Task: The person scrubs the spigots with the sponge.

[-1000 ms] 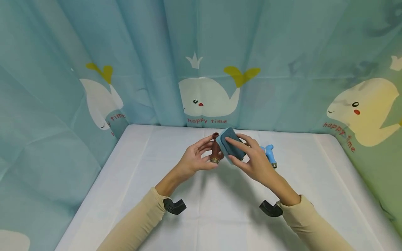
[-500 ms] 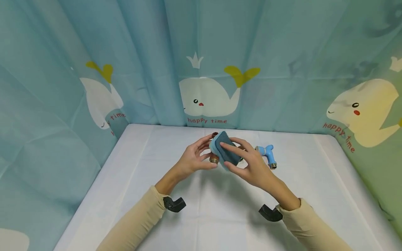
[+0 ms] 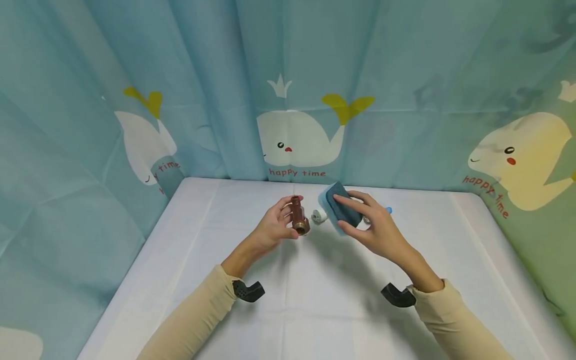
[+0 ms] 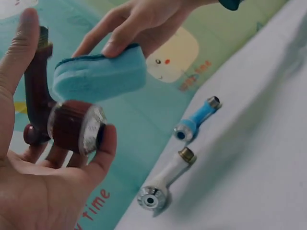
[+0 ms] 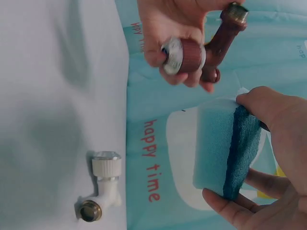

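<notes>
My left hand (image 3: pixel 272 225) grips a brown tap (image 3: pixel 298 217) above the table, its brass threaded end pointing toward me. In the left wrist view, fingers curl beneath the tap's ridged brown knob (image 4: pixel 69 125) and the thumb lies by the threaded end. To the right, my right hand (image 3: pixel 375 225) holds a blue sponge (image 3: pixel 344 206) between thumb and fingers. Its soft light-blue side (image 5: pixel 213 146) faces the tap, and the dark scouring side is toward the hand. A gap separates sponge and tap in the head view.
A white tap (image 4: pixel 165 179) with a brass end lies on the white table (image 3: pixel 288 300). Beside it lies a blue tap (image 4: pixel 196 120), mostly hidden behind my right hand in the head view. A whale-print curtain (image 3: pixel 207 100) hangs around the table's back and sides.
The sponge moved left across the brown tap, then back right, away from it. My left hand has shifted slightly left and turned the tap. My right hand now covers most of the blue tap.
</notes>
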`<state>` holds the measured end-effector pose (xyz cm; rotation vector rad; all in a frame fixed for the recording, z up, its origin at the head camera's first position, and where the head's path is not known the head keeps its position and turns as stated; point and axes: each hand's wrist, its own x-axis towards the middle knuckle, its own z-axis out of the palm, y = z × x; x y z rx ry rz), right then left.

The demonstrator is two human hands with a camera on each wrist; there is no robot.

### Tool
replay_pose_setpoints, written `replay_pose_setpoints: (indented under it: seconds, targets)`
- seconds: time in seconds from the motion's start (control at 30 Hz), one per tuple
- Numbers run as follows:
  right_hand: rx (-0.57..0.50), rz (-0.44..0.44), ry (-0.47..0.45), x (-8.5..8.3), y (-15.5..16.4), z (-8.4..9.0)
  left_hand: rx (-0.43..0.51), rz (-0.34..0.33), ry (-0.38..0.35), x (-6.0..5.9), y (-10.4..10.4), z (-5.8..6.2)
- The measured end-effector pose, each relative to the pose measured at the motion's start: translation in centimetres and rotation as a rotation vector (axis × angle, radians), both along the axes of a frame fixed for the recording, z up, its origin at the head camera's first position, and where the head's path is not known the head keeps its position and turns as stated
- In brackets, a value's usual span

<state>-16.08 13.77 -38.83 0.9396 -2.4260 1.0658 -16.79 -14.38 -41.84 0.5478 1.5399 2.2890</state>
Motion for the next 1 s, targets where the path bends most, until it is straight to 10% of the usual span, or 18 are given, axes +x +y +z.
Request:
replay_pose_setpoints:
  seconds: [0.43,0.73,1.0]
  targets:
    - [-0.011,-0.064,-0.024,-0.2,2.7,0.0,0.124,0.003,-0.059,0.6,0.4,0.0]
    - [-0.019,-0.055,-0.033,0.0,2.8,-0.2,0.019,0.041,-0.118,1.1,0.2,0.7]
    - [-0.026,-0.052,-0.034,0.1,2.6,-0.1,0.218,-0.084,-0.146,1.2,-0.4,0.6]
